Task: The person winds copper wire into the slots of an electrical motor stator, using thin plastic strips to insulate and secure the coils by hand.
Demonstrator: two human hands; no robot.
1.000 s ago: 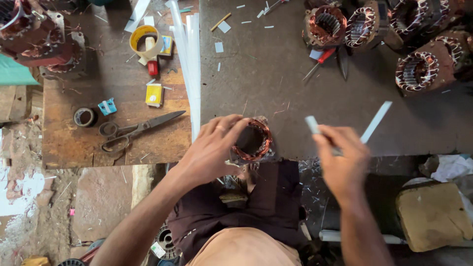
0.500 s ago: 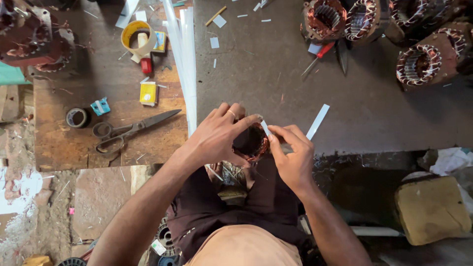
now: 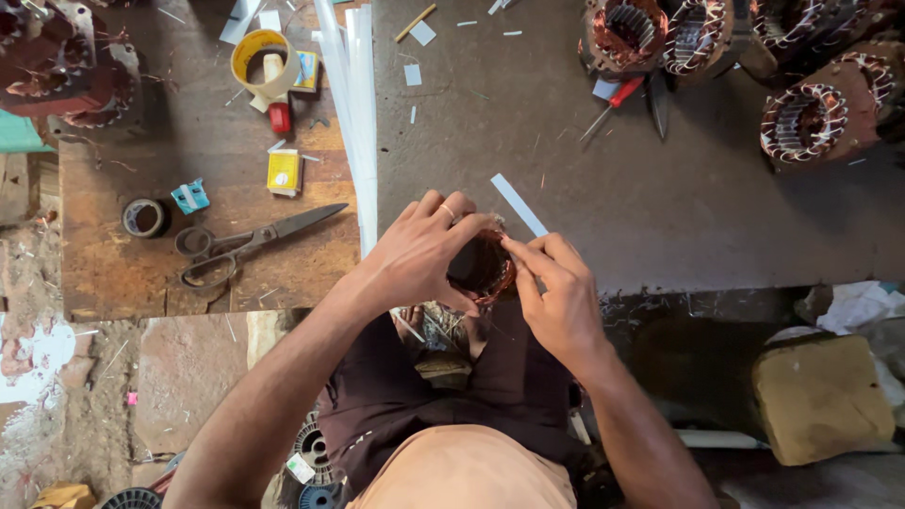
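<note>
The grey tabletop carries wound stators at its far right corner and a sheaf of white strips along its left edge. On the wooden board to the left lie scissors and a tape roll. At the near edge, over the lap, the left hand cups a small copper-wound stator, fingers curled over its rim. The right hand pinches a white strip against the stator's rim.
</note>
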